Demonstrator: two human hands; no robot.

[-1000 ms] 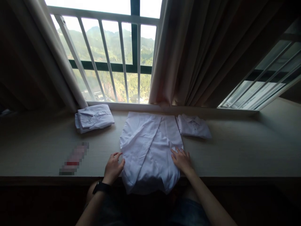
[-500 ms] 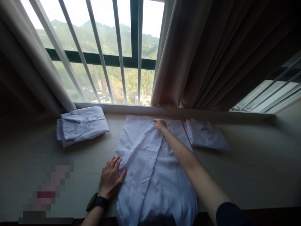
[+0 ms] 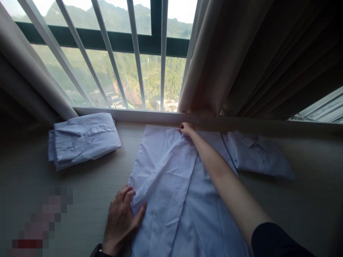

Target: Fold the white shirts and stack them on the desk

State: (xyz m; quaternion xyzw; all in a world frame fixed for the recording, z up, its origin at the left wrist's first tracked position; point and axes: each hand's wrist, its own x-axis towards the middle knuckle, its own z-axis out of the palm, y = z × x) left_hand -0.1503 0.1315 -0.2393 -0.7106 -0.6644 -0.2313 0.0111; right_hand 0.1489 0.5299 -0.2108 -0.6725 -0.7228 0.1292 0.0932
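Observation:
A white garment, by its look a shirt or coat, lies spread on the pale surface before me, its near end running out of view. A narrow strip of its cloth, perhaps a sleeve, slants from the left edge up to the far end. At that far end my right hand is closed, pinching the strip's cloth between thumb and fingers. My left hand, with a black watch on the wrist, rests on the garment's left edge, thumb apart from the bent fingers.
To the left sits a folded white garment. A folded white shirt with a collar lies right of the spread one. Beyond the surface are a barred window and grey curtains. A pixelated patch covers something at lower left.
The view has tilted down and come closer. My right hand keeps its pinch, having shifted slightly toward the far edge with the cloth. My left hand stays at the left edge.

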